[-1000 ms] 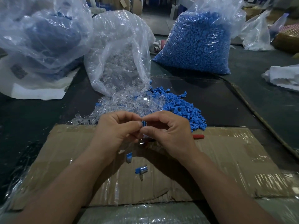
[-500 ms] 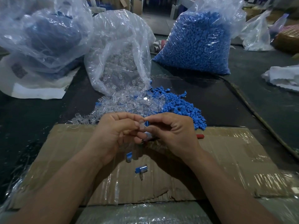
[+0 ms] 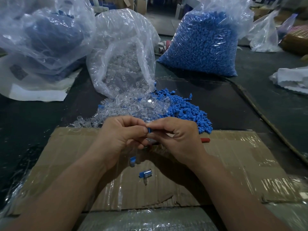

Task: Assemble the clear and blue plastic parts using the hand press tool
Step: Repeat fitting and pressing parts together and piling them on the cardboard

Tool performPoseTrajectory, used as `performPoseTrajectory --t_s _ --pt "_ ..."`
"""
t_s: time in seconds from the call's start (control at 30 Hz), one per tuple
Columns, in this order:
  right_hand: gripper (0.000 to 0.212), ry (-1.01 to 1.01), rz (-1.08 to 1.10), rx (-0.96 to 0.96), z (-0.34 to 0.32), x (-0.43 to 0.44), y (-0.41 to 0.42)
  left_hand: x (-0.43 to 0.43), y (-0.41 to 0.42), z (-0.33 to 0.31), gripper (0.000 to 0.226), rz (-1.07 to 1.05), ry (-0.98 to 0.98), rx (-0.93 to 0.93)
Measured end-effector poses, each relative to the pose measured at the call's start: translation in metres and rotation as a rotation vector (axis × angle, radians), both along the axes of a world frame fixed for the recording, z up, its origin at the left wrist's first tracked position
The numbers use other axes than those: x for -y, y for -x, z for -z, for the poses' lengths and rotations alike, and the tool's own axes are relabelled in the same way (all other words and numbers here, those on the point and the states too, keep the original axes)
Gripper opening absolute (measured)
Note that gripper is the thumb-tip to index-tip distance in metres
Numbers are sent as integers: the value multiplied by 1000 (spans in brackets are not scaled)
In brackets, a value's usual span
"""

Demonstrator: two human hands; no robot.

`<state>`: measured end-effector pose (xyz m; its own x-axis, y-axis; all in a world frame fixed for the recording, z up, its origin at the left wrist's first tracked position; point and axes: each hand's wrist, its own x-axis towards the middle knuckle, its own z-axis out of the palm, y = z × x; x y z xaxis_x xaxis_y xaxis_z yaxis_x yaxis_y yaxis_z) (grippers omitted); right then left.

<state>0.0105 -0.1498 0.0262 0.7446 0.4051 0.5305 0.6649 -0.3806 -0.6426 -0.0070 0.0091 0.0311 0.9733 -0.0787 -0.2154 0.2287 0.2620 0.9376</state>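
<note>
My left hand and my right hand meet fingertip to fingertip over the taped cardboard sheet. Between them they pinch a small blue part; a clear piece shows just under it, mostly hidden by the fingers. Two joined blue-and-clear pieces lie on the cardboard below the hands, one nearer the left wrist and one lower. A loose heap of clear parts and one of blue parts lie just beyond the hands. A red-handled tool pokes out from behind my right hand.
An open bag of clear parts stands behind the heaps. A full bag of blue parts is at the back right, another plastic bag at the back left. White wrapping lies at the right edge.
The two hands have stayed together over the same spot. The fingertips have closed in on the blue part and shifted slightly.
</note>
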Motion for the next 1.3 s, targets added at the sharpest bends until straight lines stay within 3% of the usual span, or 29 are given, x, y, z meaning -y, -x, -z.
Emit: performPoseTrajectory --t_s 0.07,0.17,0.33,0.5,0.6,0.87,1.0,1.17,1.3 --pt "28 65 23 -15 -3 2 1 0 1 0 8 -4 30 -6" --pt "40 150 134 -234 -11 15 -2 1 0 -2 7 -42 66 -2" --pt "42 534 130 -499 -16 35 -12 3 -1 -2 6 -114 107 -6" --pt "83 888 45 -414 -11 34 -8 2 -4 -1 16 -130 93 -6" --pt "79 877 54 -413 -13 32 -7 2 -4 0 15 -120 97 0" --pt "35 801 145 -384 -20 23 -5 -1 -7 4 14 -93 151 20" --pt "12 817 182 -282 -15 21 -3 -5 -9 9 13 -110 135 55" --pt "16 586 287 -184 -19 26 -5 -4 -9 12 13 -132 128 105" --pt "24 524 291 -144 -18 24 -1 -1 -7 12 12 -121 94 136"
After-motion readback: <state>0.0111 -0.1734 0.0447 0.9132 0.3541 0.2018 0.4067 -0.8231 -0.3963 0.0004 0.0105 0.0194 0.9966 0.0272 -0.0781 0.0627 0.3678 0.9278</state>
